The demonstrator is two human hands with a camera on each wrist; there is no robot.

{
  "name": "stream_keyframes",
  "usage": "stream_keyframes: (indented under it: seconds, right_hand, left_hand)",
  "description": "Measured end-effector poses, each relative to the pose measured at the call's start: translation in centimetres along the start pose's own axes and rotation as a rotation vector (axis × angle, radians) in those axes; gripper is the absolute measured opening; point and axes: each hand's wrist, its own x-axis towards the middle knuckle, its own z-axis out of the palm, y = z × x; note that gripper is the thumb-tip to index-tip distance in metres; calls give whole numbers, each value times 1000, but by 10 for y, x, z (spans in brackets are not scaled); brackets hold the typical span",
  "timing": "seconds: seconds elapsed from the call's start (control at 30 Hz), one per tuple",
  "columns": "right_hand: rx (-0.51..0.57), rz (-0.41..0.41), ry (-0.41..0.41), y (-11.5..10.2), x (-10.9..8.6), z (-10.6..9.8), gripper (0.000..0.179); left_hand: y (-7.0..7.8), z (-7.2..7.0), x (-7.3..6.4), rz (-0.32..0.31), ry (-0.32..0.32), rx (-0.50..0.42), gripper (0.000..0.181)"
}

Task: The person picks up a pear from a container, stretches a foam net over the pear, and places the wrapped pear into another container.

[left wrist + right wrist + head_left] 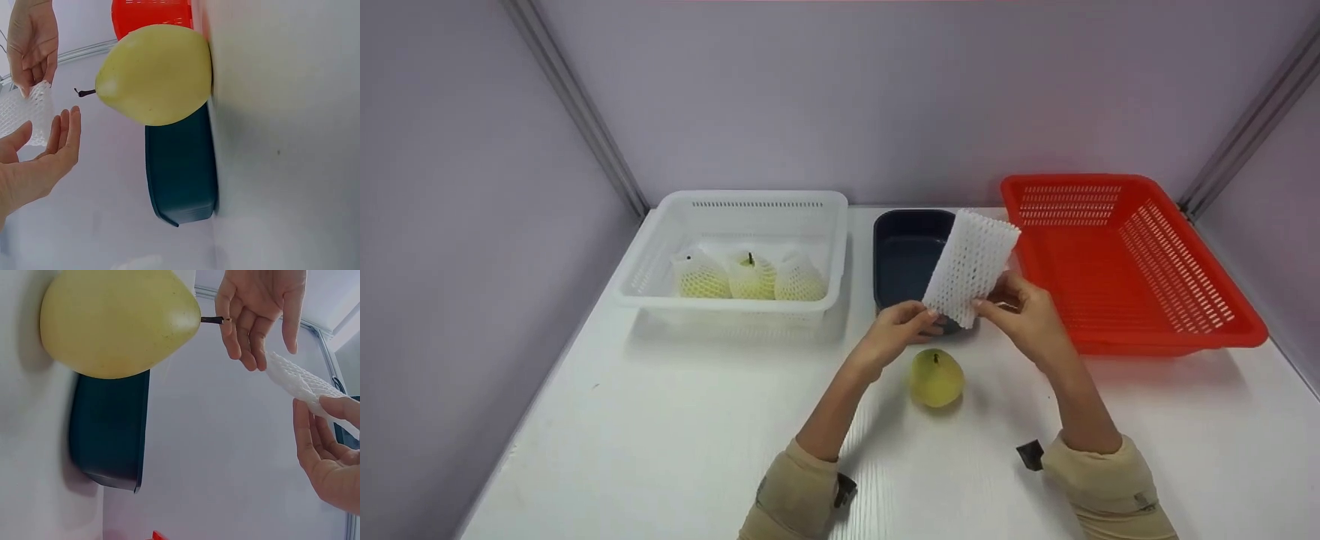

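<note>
A flat white foam fruit net (973,262) is held up between both hands in the head view. My left hand (891,334) pinches its lower left corner, while my right hand (1030,313) grips the lower right edge between thumb and fingers. Below the hands, a bare yellow-green pear (936,379) rests on the white table, stem up. In the left wrist view the pear (157,76) looms large, with the net (39,112) between the two hands. The right wrist view shows the net (304,385) edge-on, its far end partly behind the fingers.
A white basket (735,305) at the back left holds several pears (754,277) in foam nets. Behind the hands stands a dark blue bin (911,262), partly covered by the net. A red basket (1117,292) is on the right. Walls enclose the table's back and sides.
</note>
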Motion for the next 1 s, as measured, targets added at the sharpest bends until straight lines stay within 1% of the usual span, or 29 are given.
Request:
stream_keyframes:
  seconds: [0.07, 0.2, 0.37, 0.5, 0.57, 0.63, 0.7, 0.73, 0.83, 0.93, 1.0]
  right_hand:
    - [0, -6, -7, 0, 0, 2, 44]
    - [5, -16, -24, -1, -1, 4, 46]
    - [19, -24, -28, -1, -3, 7, 46]
    - [16, -25, -27, -2, -4, 7, 47]
    - [13, -27, -32, -2, -4, 7, 48]
    - [3, -26, -39, -3, -5, 7, 49]
    - [-7, -28, -46, -3, -6, 8, 50]
    - [-9, -27, -52, -2, -6, 8, 51]
    - [-13, -24, -72, -2, -8, 8, 54]
    - [29, -15, -99, -2, -8, 9, 55]
    - [77, -15, -130, -3, -8, 10, 54]
  left_hand:
    - [-1, 0, 0, 7, -14, -36, 25]
    - [-3, -1, -1, 13, -14, -84, 24]
    - [-4, -4, -2, 30, -14, -93, 26]
    - [-4, -3, -1, 34, 7, -100, 18]
    - [-3, -2, -1, 32, 18, -127, 14]
    - [-3, -2, 0, 37, 22, -178, 12]
    - [-3, -1, 0, 46, 5, -247, 10]
    - [-3, -1, 0, 54, -14, -294, 11]
    - [-3, -2, -1, 56, -93, -456, 27]
    - [-2, -2, -1, 26, -163, -612, 37]
    - [-1, -2, -2, -5, -178, -691, 37]
